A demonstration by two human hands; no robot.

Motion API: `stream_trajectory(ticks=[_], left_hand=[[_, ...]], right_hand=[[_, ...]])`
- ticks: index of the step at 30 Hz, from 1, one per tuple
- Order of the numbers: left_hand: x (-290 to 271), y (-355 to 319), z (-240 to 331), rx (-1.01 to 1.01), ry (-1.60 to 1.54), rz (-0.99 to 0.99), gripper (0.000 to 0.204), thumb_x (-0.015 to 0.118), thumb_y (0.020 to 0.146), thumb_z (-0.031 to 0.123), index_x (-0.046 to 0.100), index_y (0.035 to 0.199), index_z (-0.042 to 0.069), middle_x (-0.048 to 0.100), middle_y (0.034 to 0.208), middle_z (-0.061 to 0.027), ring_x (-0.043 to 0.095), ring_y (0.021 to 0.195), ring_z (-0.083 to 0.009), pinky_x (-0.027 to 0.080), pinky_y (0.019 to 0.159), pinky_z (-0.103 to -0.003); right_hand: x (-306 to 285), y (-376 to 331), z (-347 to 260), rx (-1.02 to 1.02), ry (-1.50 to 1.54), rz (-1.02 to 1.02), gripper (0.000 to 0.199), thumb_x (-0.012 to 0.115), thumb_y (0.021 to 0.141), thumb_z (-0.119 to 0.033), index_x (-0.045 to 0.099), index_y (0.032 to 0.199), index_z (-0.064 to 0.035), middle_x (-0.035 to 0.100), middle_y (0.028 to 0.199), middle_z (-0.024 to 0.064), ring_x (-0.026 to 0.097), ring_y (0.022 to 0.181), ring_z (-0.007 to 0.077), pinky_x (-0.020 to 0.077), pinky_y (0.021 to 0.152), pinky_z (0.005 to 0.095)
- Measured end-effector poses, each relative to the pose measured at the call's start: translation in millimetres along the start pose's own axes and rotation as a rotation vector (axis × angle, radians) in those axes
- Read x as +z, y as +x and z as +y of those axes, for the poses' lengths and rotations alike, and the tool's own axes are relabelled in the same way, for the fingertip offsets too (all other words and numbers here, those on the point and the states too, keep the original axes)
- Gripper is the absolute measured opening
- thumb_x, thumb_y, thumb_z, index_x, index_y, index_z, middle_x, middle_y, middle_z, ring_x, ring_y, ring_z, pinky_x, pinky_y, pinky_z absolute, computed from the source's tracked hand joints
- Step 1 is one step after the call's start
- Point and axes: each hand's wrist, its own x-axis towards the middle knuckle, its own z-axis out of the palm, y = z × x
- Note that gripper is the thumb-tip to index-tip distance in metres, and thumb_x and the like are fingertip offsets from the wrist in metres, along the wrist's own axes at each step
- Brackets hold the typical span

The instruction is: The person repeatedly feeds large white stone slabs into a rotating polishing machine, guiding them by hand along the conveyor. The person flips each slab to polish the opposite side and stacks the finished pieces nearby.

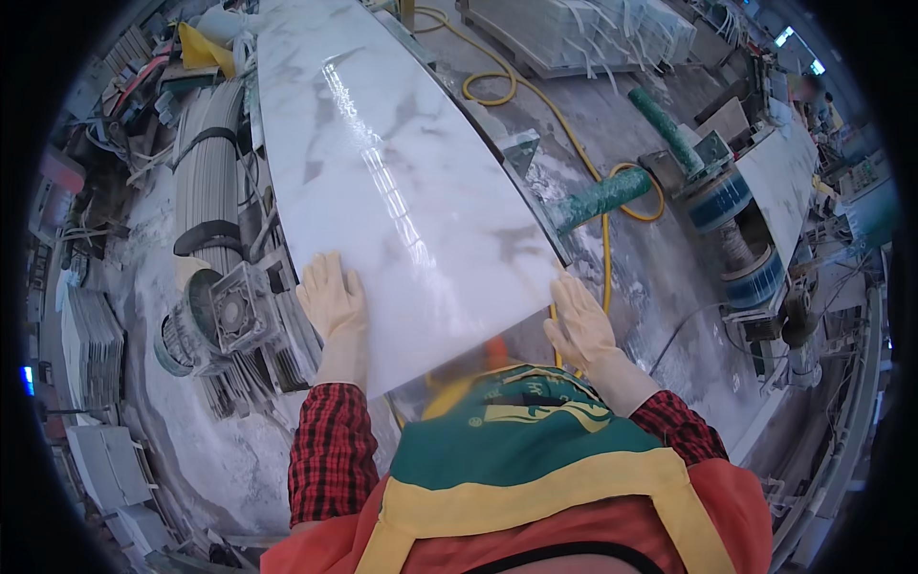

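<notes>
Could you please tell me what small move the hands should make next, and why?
Probably curl the right hand around the near right corner of the slab: its fingers look stretched out at that corner rather than wrapped around it, while the left hand lies at the left edge.

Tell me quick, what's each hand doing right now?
Left hand: open, at the left edge of the slab.
Right hand: open, at the slab's near right corner; I can't tell how firmly it touches.
</notes>
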Motion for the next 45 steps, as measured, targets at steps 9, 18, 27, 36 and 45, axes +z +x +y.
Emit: stream_trajectory(ticks=[9,18,27,36,45], left_hand=[[-1.8,-8.0,4.9,0.008,-0.04,0.009,0.045,0.063,0.097,0.032,0.058,0.138,0.015,0.055,0.148,-0.0109,0.046,0.139,-0.0318,0.034,0.111,-0.052],[-20.5,-52.6,-3.9,0.211,-0.026,-0.004,0.05,0.061,0.099,0.028,0.055,0.145,0.008,0.052,0.152,-0.0194,0.047,0.138,-0.0396,0.035,0.111,-0.056],[-44.8,-125.2,-8.9,0.193,-0.155,-0.188,0.06,0.06,0.101,0.026,0.048,0.157,0.007,0.042,0.163,-0.0256,0.036,0.151,-0.049,0.024,0.124,-0.06],[-48.0,-131.6,-3.6,0.191,-0.175,-0.188,0.062,0.063,0.098,0.026,0.05,0.155,0.007,0.044,0.161,-0.0261,0.036,0.149,-0.05,0.024,0.123,-0.063],[-45.9,-136.5,-1.1,0.209,-0.188,-0.163,0.06,0.063,0.098,0.026,0.052,0.153,0.005,0.045,0.159,-0.028,0.037,0.148,-0.0522,0.025,0.123,-0.063]], right_hand=[[-0.3,-15.1,11.9,-0.055,0.09,0.087,0.065,0.067,0.093,-0.022,0.048,0.15,0.0031,0.048,0.154,0.0303,0.044,0.146,0.0465,0.0343,0.124,0.0476],[-2.3,3.5,20.2,0.005,0.167,0.106,0.063,0.065,0.095,-0.025,0.05,0.15,0.0032,0.051,0.152,0.0329,0.046,0.144,0.0467,0.0334,0.124,0.0494],[6.3,29.3,29.2,-0.027,0.076,0.08,0.065,0.062,0.098,-0.03,0.047,0.151,0.0038,0.05,0.153,0.031,0.045,0.144,0.046,0.0335,0.124,0.05],[-7.0,-20.8,37.1,-0.111,0.076,0.079,0.063,0.064,0.094,-0.021,0.048,0.15,0.0023,0.054,0.149,0.0274,0.051,0.138,0.0432,0.0388,0.119,0.049],[35.4,-58.3,39.9,0.286,0.384,0.115,0.062,0.065,0.094,-0.025,0.048,0.148,0.0009,0.059,0.14,0.0268,0.055,0.13,0.045,0.0436,0.113,0.0486]])
